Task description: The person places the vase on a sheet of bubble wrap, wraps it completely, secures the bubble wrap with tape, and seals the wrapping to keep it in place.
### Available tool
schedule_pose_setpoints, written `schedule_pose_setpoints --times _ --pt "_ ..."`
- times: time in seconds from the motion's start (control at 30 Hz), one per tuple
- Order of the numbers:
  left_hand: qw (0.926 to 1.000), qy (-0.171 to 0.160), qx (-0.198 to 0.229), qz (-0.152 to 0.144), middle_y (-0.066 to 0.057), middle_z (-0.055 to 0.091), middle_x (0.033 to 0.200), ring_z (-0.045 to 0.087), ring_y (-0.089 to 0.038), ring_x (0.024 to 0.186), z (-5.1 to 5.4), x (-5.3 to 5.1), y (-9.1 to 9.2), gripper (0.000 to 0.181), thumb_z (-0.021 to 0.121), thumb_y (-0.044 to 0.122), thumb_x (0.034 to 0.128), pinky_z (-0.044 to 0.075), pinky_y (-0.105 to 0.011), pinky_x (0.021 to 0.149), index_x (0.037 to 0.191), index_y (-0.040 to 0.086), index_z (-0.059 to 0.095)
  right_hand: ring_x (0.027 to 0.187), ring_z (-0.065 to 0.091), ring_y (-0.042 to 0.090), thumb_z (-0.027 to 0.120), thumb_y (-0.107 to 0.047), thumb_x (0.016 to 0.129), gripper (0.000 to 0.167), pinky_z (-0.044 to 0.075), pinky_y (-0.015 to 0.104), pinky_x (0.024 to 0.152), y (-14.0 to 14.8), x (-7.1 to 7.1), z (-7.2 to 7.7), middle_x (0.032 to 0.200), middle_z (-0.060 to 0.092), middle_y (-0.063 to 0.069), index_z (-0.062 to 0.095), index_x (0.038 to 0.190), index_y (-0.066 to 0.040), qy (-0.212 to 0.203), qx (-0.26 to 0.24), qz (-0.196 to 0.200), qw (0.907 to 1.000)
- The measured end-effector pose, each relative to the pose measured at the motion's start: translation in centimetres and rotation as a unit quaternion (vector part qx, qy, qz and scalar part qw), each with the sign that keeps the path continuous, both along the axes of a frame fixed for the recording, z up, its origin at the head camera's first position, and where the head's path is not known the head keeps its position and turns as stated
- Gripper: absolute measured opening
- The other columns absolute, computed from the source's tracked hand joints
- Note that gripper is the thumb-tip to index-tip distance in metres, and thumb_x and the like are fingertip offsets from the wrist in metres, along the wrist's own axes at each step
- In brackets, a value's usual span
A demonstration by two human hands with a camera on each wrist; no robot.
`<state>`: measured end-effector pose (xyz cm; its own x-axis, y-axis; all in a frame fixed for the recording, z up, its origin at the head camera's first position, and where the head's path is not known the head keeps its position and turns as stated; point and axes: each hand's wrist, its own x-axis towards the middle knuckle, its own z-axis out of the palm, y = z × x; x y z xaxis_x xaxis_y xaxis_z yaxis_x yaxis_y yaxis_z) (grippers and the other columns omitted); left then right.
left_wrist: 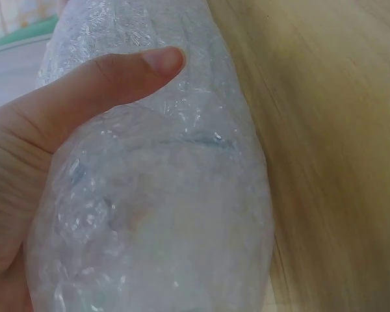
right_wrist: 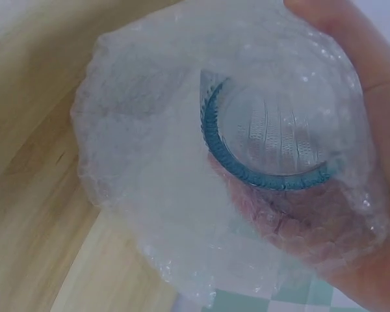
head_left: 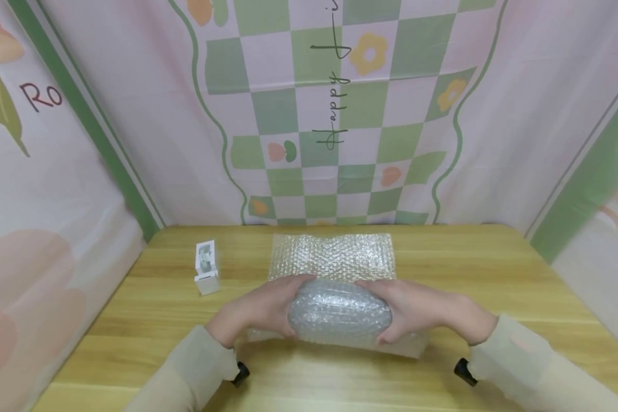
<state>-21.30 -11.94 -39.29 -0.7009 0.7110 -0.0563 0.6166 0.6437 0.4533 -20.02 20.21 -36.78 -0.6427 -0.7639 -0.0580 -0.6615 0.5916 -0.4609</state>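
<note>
A bubble-wrapped glass [head_left: 340, 312] lies crosswise between both hands in the head view. My left hand [head_left: 270, 306] grips its left end, and the thumb [left_wrist: 117, 78] lies along the wrap in the left wrist view. The other end is gripped by my right hand [head_left: 414, 303], with fingers curved around the far side. Through the wrap's open end, the right wrist view shows the round, ribbed clear glass [right_wrist: 273, 136] with a blue-tinted rim [right_wrist: 247, 174]. A flat bubble wrap sheet [head_left: 335, 254] extends behind and under the bundle. The glass's full shape is hidden.
A small white box [head_left: 206, 283] with a grey picture or window stands on the wooden table [head_left: 453, 252], left of the sheet. Patterned curtains [head_left: 319, 109] enclose the back and sides. A dark wrist-camera piece [head_left: 465, 372] hangs below the right sleeve.
</note>
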Motion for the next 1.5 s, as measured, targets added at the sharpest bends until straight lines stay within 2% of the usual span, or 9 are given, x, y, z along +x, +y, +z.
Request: schedule_pose_setpoints --times 0.23,0.4,0.53,0.77,1.0,1.13,1.33,1.5 --pt "0.9997 -0.022 0.014 -0.002 -0.010 0.037 0.160 0.039 -0.031 0.143 0.1 0.0 -0.1 0.122 0.098 0.017 0.0625 0.033 -0.051 0.118 0.160 0.007 0.025 0.103 0.064 0.019 0.092 -0.036 0.069 0.106 0.058 0.038 0.088 -0.1 -0.5 0.4 0.129 0.063 0.011 0.040 0.151 0.007 -0.019 0.005 0.003 0.9998" --pt "0.9986 -0.033 0.042 -0.009 -0.009 0.044 0.154 0.046 -0.029 0.137 -0.1 -0.1 -0.2 0.120 0.099 0.014 0.0599 0.039 -0.052 0.115 0.158 0.007 0.030 0.118 0.062 0.030 0.091 -0.038 0.071 0.107 0.053 0.049 0.102 -0.4 -0.7 1.0 0.141 0.057 0.021 0.038 0.152 0.008 -0.031 0.027 0.002 0.9992" --pt "0.9980 -0.038 0.049 -0.013 -0.009 0.046 0.151 0.048 -0.029 0.135 0.0 -0.1 -0.3 0.119 0.098 0.014 0.0595 0.040 -0.053 0.113 0.157 0.007 0.031 0.120 0.061 0.032 0.090 -0.039 0.072 0.107 0.050 0.051 0.104 -0.4 -0.8 1.2 0.144 0.055 0.022 0.038 0.153 0.007 -0.044 0.034 -0.002 0.9985" --pt "0.9971 -0.067 0.037 -0.005 -0.008 0.048 0.149 0.051 -0.028 0.131 0.1 -0.5 -0.4 0.120 0.098 0.017 0.0614 0.044 -0.051 0.109 0.158 0.007 0.028 0.117 0.062 0.028 0.091 -0.039 0.071 0.107 0.053 0.050 0.101 -0.4 -1.4 1.2 0.138 0.060 0.017 0.039 0.153 0.006 -0.061 0.030 -0.003 0.9977" --pt "0.9938 -0.109 0.021 0.008 -0.013 0.038 0.160 0.043 -0.032 0.140 0.7 -0.9 -0.5 0.121 0.097 0.020 0.0651 0.036 -0.049 0.117 0.161 0.008 0.023 0.135 0.049 0.038 0.088 -0.044 0.074 0.108 0.040 0.057 0.112 -0.2 -1.9 1.4 0.153 0.045 0.024 0.035 0.156 0.003 -0.108 0.048 -0.026 0.9927" --pt "0.9926 -0.120 0.016 0.007 -0.014 0.036 0.161 0.042 -0.032 0.141 0.9 -1.0 -0.4 0.121 0.096 0.022 0.0665 0.035 -0.049 0.118 0.161 0.008 0.023 0.138 0.045 0.038 0.087 -0.043 0.075 0.108 0.038 0.058 0.113 -0.2 -2.0 1.6 0.156 0.041 0.024 0.033 0.157 0.001 -0.131 0.053 -0.039 0.9891" --pt "0.9909 -0.134 0.008 -0.001 -0.013 0.037 0.160 0.041 -0.030 0.142 1.1 -1.3 -0.4 0.120 0.096 0.023 0.0679 0.035 -0.047 0.118 0.161 0.008 0.023 0.138 0.045 0.041 0.086 -0.045 0.075 0.107 0.037 0.061 0.113 -0.1 -2.0 1.5 0.153 0.045 0.023 0.035 0.156 0.002 -0.138 0.054 -0.037 0.9882" --pt "0.9879 -0.155 0.001 -0.002 -0.015 0.032 0.163 0.037 -0.031 0.145 1.2 -1.6 -0.2 0.122 0.096 0.023 0.0689 0.033 -0.048 0.119 0.162 0.008 0.020 0.136 0.047 0.040 0.086 -0.043 0.075 0.104 0.038 0.062 0.112 0.2 -2.2 1.1 0.150 0.049 0.019 0.037 0.156 0.000 -0.143 0.049 -0.033 0.9879"
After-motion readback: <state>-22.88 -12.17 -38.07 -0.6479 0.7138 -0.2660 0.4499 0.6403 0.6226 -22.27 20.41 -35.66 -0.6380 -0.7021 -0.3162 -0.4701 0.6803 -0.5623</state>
